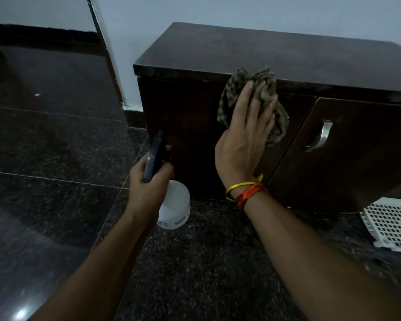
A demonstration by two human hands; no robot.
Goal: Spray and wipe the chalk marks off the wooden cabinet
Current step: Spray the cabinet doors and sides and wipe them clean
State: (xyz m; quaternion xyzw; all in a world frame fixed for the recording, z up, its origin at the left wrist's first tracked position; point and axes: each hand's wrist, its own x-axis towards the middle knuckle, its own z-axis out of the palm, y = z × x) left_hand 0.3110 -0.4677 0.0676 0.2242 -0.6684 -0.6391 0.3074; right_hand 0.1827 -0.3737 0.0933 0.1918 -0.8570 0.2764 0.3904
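The dark wooden cabinet [252,72] stands on the floor against a pale wall [241,12], low and wide, with a glossy top and two front doors. No chalk marks can be made out on its surfaces in this dim light. A crumpled olive-green cloth [255,89] lies against the upper part of the left door, just below the top's front edge. The right hand [245,135] presses it there, fingers extended and spread flat over the cloth; yellow and orange threads [245,191] circle that wrist. The left hand [148,184] grips a spray bottle [174,205] by its neck, fingers curled round it; the black trigger head [154,158] points toward the cabinet's lower left front, and the white body hangs just above the floor. The right door carries a curved metal handle [320,135]. A white perforated plastic panel [389,225] lies on the dark speckled stone floor [195,262] near the cabinet's right base
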